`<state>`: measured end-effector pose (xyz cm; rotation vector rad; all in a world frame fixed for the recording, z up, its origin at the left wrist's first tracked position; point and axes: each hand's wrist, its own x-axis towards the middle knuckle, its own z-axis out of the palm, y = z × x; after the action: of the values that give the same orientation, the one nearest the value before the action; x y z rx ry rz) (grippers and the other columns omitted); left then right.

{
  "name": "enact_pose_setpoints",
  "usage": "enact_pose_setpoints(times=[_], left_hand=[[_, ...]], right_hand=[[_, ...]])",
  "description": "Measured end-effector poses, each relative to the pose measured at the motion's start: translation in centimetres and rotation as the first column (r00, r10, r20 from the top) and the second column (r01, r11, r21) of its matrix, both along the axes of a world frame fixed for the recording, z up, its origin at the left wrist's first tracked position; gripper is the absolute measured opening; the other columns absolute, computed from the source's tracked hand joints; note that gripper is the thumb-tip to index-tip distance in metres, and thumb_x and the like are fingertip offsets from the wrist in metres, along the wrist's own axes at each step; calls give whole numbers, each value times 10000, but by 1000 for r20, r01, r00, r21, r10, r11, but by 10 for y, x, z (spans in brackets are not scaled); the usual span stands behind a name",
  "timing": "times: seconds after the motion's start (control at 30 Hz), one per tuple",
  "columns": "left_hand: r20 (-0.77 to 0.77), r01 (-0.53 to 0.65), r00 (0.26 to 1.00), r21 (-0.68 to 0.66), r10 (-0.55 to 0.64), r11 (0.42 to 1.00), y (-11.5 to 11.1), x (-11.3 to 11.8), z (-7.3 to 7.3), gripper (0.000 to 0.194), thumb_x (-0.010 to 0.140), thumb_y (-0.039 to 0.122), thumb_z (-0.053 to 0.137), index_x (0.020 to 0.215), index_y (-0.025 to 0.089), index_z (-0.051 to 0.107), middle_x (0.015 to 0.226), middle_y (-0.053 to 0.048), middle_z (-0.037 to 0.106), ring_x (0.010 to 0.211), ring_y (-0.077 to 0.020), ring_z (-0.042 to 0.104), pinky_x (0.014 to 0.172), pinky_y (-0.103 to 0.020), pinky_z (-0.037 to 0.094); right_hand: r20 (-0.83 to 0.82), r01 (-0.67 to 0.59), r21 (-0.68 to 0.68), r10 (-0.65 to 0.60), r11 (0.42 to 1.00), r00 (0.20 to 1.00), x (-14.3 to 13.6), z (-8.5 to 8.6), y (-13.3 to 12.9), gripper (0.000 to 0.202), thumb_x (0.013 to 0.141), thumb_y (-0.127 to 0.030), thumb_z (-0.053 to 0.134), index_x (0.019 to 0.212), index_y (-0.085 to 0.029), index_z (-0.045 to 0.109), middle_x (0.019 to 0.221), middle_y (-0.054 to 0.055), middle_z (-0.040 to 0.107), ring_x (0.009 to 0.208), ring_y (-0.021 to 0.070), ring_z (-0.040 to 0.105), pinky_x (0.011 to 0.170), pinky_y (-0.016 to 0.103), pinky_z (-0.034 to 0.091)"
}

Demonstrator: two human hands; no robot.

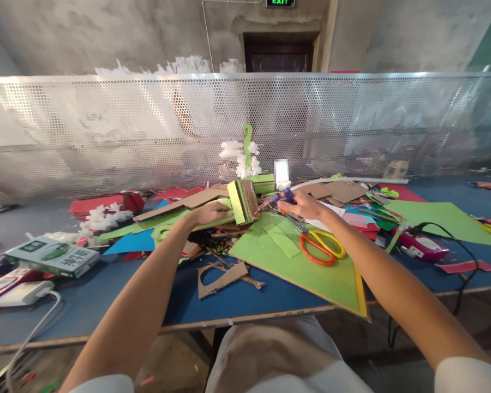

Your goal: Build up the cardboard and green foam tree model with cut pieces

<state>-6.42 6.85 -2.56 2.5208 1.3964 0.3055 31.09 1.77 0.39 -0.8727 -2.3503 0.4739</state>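
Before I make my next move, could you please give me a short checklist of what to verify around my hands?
1. Light green piece in the left hand: ok, the fingers are on it.
2. Purple tool in the right hand: ok, its tip points toward the green and brown block.
3. Tip touching the block: cannot tell, the gap is too small to judge.
4. Scissors well away from the right forearm: not ok, in this view their handles lie close beside it on the green board.
5. Surface around the hands free of loose pieces: not ok, cardboard scraps lie about.
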Motion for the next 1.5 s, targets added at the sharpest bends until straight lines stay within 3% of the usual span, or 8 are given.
enact_pose_setpoints(times=[0.17, 0.43, 0.7, 1.0, 1.17, 1.33, 1.4, 1.5], left_hand=[[-10, 0, 1000, 1, 0, 1000, 1, 0, -1, 587, 906, 665, 510, 1036, 180, 814, 1191, -126, 799, 1076, -314, 713, 936, -359, 512], [6, 4, 1000, -27, -4, 1000, -1, 1, 2, 599, 894, 672, 509, 1023, 165, 802, 1221, -158, 783, 1086, -326, 705, 957, -365, 504], [-10, -10, 1000, -12, 10, 1000, -2, 2, 2, 619, 889, 685, 494, 1028, 162, 794, 1223, -151, 781, 1110, -329, 700, 964, -358, 503], [-4, -25, 1000, -11, 25, 1000, 0, 0, -1, 655, 892, 703, 498, 1105, 159, 794, 1324, -170, 747, 1178, -345, 683, 1020, -389, 495], [-12, -14, 1000, -17, 14, 1000, 0, 1, 0, 638, 891, 703, 491, 1037, 160, 791, 1223, -158, 781, 1090, -324, 705, 950, -366, 510], [-4, 12, 1000, 0, -12, 1000, 0, 1, 1, 610, 892, 700, 494, 986, 177, 794, 1150, -128, 801, 1025, -308, 708, 912, -364, 520], [-18, 10, 1000, 0, -10, 1000, 0, 1, 1, 618, 893, 701, 485, 981, 173, 793, 1142, -129, 801, 1018, -307, 709, 908, -365, 519], [-30, -2, 1000, -4, 2, 1000, -2, 3, 3, 623, 889, 694, 485, 1009, 165, 791, 1171, -140, 792, 1045, -317, 708, 917, -367, 511]], right_hand=[[32, 55, 62, -57, 997, 998, -1, -3, 1, 419, 979, -558, 557, 760, -206, 621, 672, 7, 607, 658, 168, 536, 657, 311, 346], [101, 60, 196, -81, 979, 992, -11, -2, -6, 409, 969, -551, 554, 736, -217, 590, 656, 5, 541, 650, 178, 506, 658, 310, 299], [152, 132, 203, -164, 970, 975, 3, 1, -1, 365, 975, -520, 558, 838, -206, 686, 703, 20, 605, 684, 189, 532, 669, 295, 304], [153, 98, 207, -131, 974, 980, -11, -1, -5, 403, 982, -551, 549, 787, -214, 652, 668, 16, 569, 645, 188, 526, 652, 304, 305], [93, 51, 79, -58, 996, 994, 5, -2, 2, 410, 981, -558, 564, 791, -201, 630, 687, 9, 599, 647, 174, 541, 642, 297, 354], [-45, -87, -204, 79, 975, 996, 12, -9, 8, 573, 952, -754, 540, 933, -193, 659, 679, 15, 649, 571, 176, 595, 588, 299, 439], [-38, -91, -226, 85, 970, 996, 11, -10, 9, 650, 961, -798, 486, 949, -181, 689, 579, -11, 582, 501, 161, 549, 565, 301, 430], [-52, -42, -139, 35, 989, 998, 9, -9, 10, 658, 981, -791, 458, 848, -184, 675, 568, -16, 526, 499, 143, 488, 545, 301, 383]])
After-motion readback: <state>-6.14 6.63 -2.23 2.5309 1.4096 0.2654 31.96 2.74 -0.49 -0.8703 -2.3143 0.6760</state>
